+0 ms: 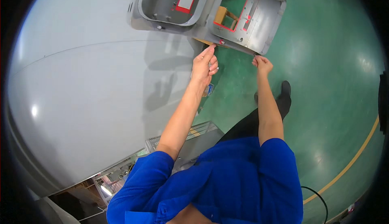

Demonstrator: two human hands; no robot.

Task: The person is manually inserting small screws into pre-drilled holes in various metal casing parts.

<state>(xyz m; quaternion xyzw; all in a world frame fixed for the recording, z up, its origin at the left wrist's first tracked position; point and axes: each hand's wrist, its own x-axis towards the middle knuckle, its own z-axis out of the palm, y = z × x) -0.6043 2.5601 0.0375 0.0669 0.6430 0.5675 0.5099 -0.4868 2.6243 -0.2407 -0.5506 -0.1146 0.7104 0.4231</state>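
A grey metal housing (198,25) with two rounded openings reaches in from the top of the view, red edging around cut-outs inside both. My left hand (206,65) is closed, thumb and finger pinched at the housing's near edge, just left of a small red spot (222,42). What it pinches, if anything, is hidden. At the near right corner of the housing my right hand (263,64) is also closed, its fingertips against the edge. A tiny dark bit shows by those fingertips, too small to name.
A large pale grey flat surface (93,78) spreads over the left side, beside the housing. Below it stands a metal unit with a vented grille (202,130). Green floor (332,82) lies to the right, with a yellow line (352,165) and a black cable (320,195).
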